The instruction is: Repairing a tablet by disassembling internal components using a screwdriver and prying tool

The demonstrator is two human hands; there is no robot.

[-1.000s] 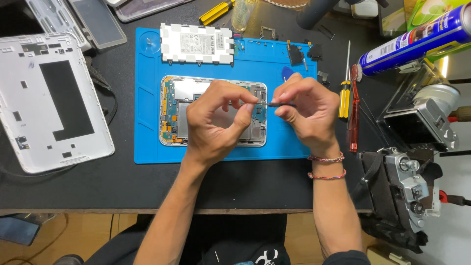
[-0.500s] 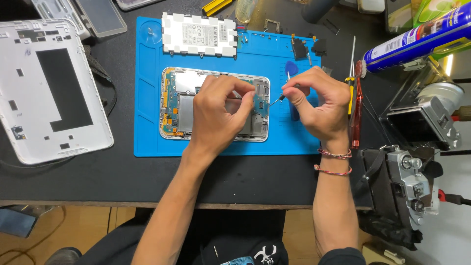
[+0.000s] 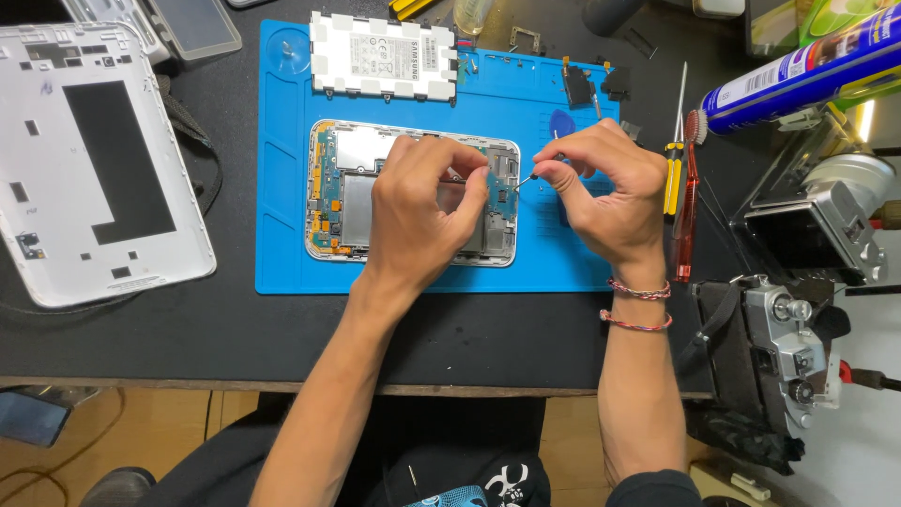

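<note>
Black workbench (image 3: 235, 329) with a blue silicone repair mat (image 3: 291, 235) laid across its middle. Head view: opened tablet chassis (image 3: 338, 202) lies flat at mat centre, circuit boards and metal shields exposed. My left hand (image 3: 422, 211) rests on the chassis, fingers curled down onto the board area, pressing rather than gripping anything I can make out. My right hand (image 3: 610, 188) is closed in a pinch on a small screwdriver (image 3: 527, 176), tip aimed at the board at the chassis's right end. White battery pack (image 3: 383, 56) sits at the mat's top edge. White back cover (image 3: 94, 160) lies off the mat to the left. Yellow and red screwdrivers (image 3: 680, 178) lie right of the mat, blue spray can (image 3: 798, 70) beyond them.
</note>
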